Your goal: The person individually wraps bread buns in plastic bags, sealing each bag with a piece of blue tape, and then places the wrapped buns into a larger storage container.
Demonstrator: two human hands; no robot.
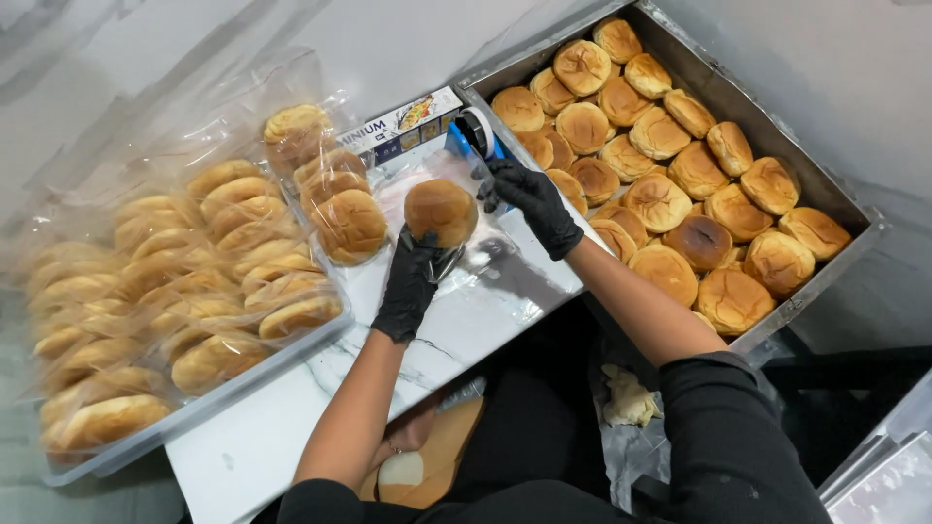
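Both hands wear black gloves. The left hand (pixel 413 281) is curled under a clear bag (pixel 466 209), its fingers closed on the plastic just below a round brown bun (pixel 441 211) that sits inside. The right hand (pixel 532 201) pinches the bag's upper edge beside the bun, fingers together on the film. All this is over the white marble-look counter (pixel 466 320).

To the left, a tray (pixel 194 412) holds bagged buns in rows. To the right, a metal pan (pixel 835 209) is full of loose buns. Behind the bag lies a long dark-blue foil box (pixel 403 124) with a small food picture, and beside it a blue tape dispenser (pixel 474 134).
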